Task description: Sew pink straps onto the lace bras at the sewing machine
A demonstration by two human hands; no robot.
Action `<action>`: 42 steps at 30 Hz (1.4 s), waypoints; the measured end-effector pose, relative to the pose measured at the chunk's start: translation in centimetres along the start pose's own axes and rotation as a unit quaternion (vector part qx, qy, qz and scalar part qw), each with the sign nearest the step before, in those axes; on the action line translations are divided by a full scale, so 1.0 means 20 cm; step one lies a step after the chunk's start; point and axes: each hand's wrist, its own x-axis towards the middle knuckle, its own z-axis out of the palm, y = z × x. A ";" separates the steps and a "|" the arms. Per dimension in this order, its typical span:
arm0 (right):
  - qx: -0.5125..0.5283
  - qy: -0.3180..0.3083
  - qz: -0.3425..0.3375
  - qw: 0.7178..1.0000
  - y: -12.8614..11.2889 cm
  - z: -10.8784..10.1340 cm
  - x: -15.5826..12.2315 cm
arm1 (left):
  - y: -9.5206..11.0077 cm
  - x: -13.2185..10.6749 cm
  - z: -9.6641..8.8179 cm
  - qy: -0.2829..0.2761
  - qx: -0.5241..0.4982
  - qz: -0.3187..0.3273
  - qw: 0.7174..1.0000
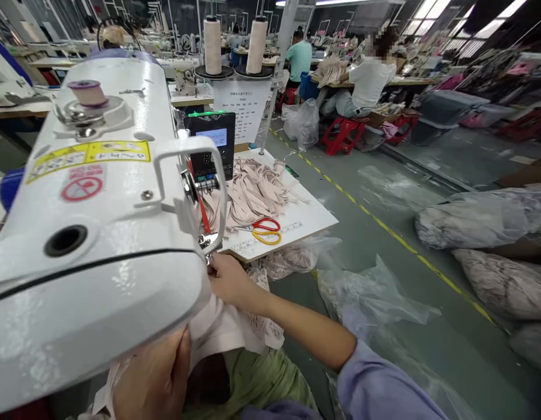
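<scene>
A white sewing machine (99, 221) fills the left of the head view and hides the needle area. My right hand (229, 280) reaches under its head near the presser foot, resting on pale pink fabric (226, 326); its fingertips are hidden behind the machine. My left hand (154, 376) lies low in front, fingers curled against the same pink fabric that drapes toward my lap. Beyond the machine a heap of pink fabric strips (252, 189) lies on the white table (309, 219), with red and yellow scissors (265, 230) beside it.
A black control panel (213, 146) and two thread cones (233, 44) stand behind the machine. Plastic bags of fabric (489, 233) lie on the floor at right, past a yellow floor line (384, 224). Other people sit at tables in the back.
</scene>
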 end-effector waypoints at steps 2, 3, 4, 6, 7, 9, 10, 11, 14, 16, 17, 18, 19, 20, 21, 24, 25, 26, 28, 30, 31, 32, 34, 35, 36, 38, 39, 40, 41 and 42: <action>0.018 0.008 0.007 1.000 0.00 0.00 0.00 | 0.01 0.00 -0.01 0.013 0.021 0.009 1.000; 0.024 0.011 0.012 1.000 0.00 0.00 -0.01 | 0.01 0.00 -0.01 0.018 0.029 0.017 0.999; 0.026 0.012 0.015 0.999 0.00 0.00 -0.01 | 0.02 0.00 -0.02 0.020 0.035 0.025 0.999; 0.028 0.011 0.010 0.999 0.00 0.00 -0.02 | 0.03 0.00 -0.03 0.017 0.042 0.030 0.999; 0.031 0.011 0.005 0.999 0.00 0.00 -0.02 | 0.03 0.01 -0.04 0.013 0.044 0.029 0.999; 0.034 0.011 -0.004 0.999 0.01 -0.01 -0.02 | 0.05 0.02 -0.05 0.010 0.041 0.032 0.999; 0.034 0.011 -0.006 0.999 0.01 -0.01 -0.02 | 0.05 0.02 -0.05 0.009 0.036 0.033 0.999; 0.035 0.012 -0.006 0.999 0.02 -0.01 -0.02 | 0.06 0.03 -0.05 0.009 0.031 0.036 0.999; 0.037 0.015 -0.008 0.999 0.03 -0.02 -0.03 | 0.08 0.04 -0.05 0.015 0.027 0.050 0.998; 0.037 0.019 -0.010 0.999 0.03 -0.03 -0.03 | 0.08 0.05 -0.04 0.018 0.029 0.059 0.998; 0.037 0.022 -0.009 0.999 0.03 -0.03 -0.03 | 0.09 0.05 -0.04 0.021 0.026 0.064 0.997; 0.036 0.025 -0.008 0.999 0.03 -0.03 -0.03 | 0.09 0.05 -0.03 0.026 0.022 0.071 0.997; 0.034 0.029 -0.006 0.999 0.03 -0.03 -0.04 | 0.09 0.05 -0.03 0.030 0.016 0.079 0.996; 0.031 0.032 -0.005 0.999 0.03 -0.04 -0.04 | 0.09 0.05 -0.02 0.035 0.012 0.087 0.996; 0.030 0.034 -0.004 0.999 0.03 -0.04 -0.04 | 0.09 0.05 -0.02 0.040 0.009 0.095 0.995; 0.032 0.034 -0.007 0.999 0.04 -0.04 -0.04 | 0.09 0.06 -0.02 0.053 0.007 0.106 0.993; 0.035 0.033 -0.009 0.999 0.04 -0.05 -0.04 | 0.09 0.06 -0.01 0.056 0.005 0.109 0.992; 0.036 0.032 -0.010 0.999 0.04 -0.05 -0.05 | 0.09 0.06 -0.01 0.057 0.005 0.112 0.992; 0.032 0.032 -0.010 0.999 0.05 -0.06 -0.05 | 0.09 0.06 -0.01 0.057 0.000 0.115 0.992; 0.026 0.029 -0.009 0.999 0.05 -0.06 -0.05 | 0.09 0.05 -0.01 0.056 -0.010 0.112 0.992; 0.023 0.029 -0.008 0.999 0.05 -0.06 -0.05 | 0.09 0.04 -0.01 0.053 -0.016 0.104 0.993; 0.022 0.031 -0.006 0.999 0.05 -0.06 -0.05 | 0.08 0.03 -0.01 0.048 -0.025 0.092 0.994; 0.026 0.038 -0.001 0.999 0.06 -0.05 -0.06 | 0.08 0.02 -0.02 0.037 -0.051 0.055 0.997; 0.031 0.042 0.003 0.999 0.06 -0.04 -0.06 | 0.08 0.02 -0.03 0.029 -0.069 0.031 0.997; 0.036 0.046 0.007 0.998 0.07 -0.03 -0.07 | 0.08 0.01 -0.04 0.022 -0.090 0.005 0.996; 0.052 0.052 0.015 0.997 0.08 0.00 -0.09 | 0.07 0.02 -0.05 0.008 -0.136 -0.044 0.990; 0.070 0.056 0.020 0.996 0.08 0.01 -0.11 | 0.07 0.02 -0.06 0.002 -0.161 -0.068 0.985; 0.097 0.058 0.028 0.993 0.09 0.03 -0.13 | 0.06 0.02 -0.07 -0.005 -0.186 -0.090 0.978; 0.134 0.057 0.039 0.989 0.09 0.05 -0.16 | 0.06 0.03 -0.07 -0.013 -0.212 -0.110 0.971; 0.181 0.052 0.054 0.981 0.09 0.07 -0.19 | 0.05 0.03 -0.08 -0.024 -0.237 -0.129 0.962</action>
